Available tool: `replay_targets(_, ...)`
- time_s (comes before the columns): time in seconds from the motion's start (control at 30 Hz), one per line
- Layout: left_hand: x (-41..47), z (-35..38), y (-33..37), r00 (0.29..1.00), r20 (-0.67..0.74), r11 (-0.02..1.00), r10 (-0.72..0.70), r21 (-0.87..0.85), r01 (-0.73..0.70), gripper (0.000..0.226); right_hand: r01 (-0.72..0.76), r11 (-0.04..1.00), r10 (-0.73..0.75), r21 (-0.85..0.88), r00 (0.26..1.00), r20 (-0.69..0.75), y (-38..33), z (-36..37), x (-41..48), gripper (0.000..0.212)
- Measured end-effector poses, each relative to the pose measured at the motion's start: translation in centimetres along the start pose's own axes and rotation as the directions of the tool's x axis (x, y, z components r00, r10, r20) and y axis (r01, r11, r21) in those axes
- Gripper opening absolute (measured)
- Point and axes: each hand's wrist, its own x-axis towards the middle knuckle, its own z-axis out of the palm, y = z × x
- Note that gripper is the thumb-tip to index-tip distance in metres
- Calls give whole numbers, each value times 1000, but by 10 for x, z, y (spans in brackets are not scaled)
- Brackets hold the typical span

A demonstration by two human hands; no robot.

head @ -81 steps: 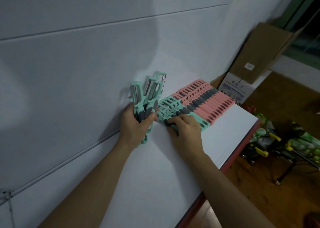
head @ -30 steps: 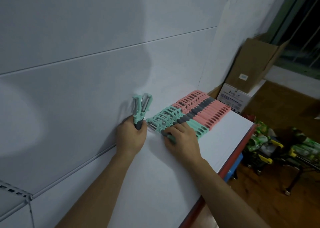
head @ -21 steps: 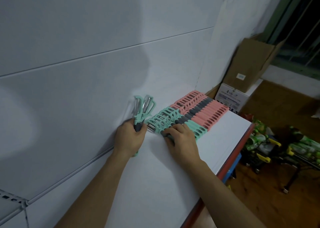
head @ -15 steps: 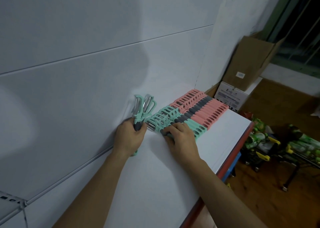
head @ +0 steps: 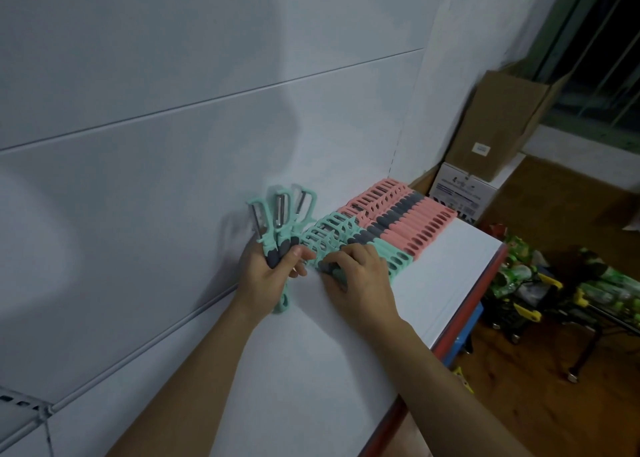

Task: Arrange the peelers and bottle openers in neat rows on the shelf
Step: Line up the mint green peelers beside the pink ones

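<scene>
Bundle (head: 280,221): three teal peelers, blades up, stood close to the back panel (head: 173,144), just left of the laid rows.
Left hand (head: 266,280): fingers and thumb were wrapped round the grey grips of the bundle, handle ends poking out below the palm.
Right hand (head: 360,276): fingers were curled over the nearest piece of the teal row (head: 346,234); whether they gripped it or only pressed on it could not be told.
Rows: the teal row lay mid-shelf, running from back edge toward front edge, touching the pink row (head: 408,214), which reached the far right end of the shelf (head: 346,352).
Risk, bundle: three pieces in one fist looked loose; easing the grip to free one could let the others slide and fall across the row.
Risk, row: pieces were packed edge to edge, so a sideways shove from the right hand could ripple through and skew the line.
Hidden: the right palm covered the near end of the teal row; peelers and bottle openers could not be told apart there; labels on the cardboard box (head: 498,124) were unreadable.
</scene>
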Motion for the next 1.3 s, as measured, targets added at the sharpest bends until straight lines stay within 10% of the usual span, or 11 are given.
replay_targets(0.1,-2,5,3,998,57,997,-20,-76,24,22,-3,959,36,283,993,-112,-11,-13,7,19)
replay_targets(0.2,-2,6,3,992,127,991,-10,-131,26,26,-130,638,82,759,992,101,-24,-23,13,14)
replay_targets(0.43,3,3,-3,998,-17,997,65,-30,-65,17,-231,392,216,891,964,155,-30,-21,13,25)
replay_targets(0.67,11,-13,-24,980,-190,992,67,120,-44,13,-217,581,247,784,965,83,-19,-21,11,36)
replay_targets(0.9,12,-18,-31,988,-102,980,116,173,-97,15,-298,518,253,802,949,189,-12,-20,8,23)
replay_targets(1.3,-1,-19,-14,960,-269,989,78,139,-42,13,-104,896,106,432,994,21,0,-24,6,20)
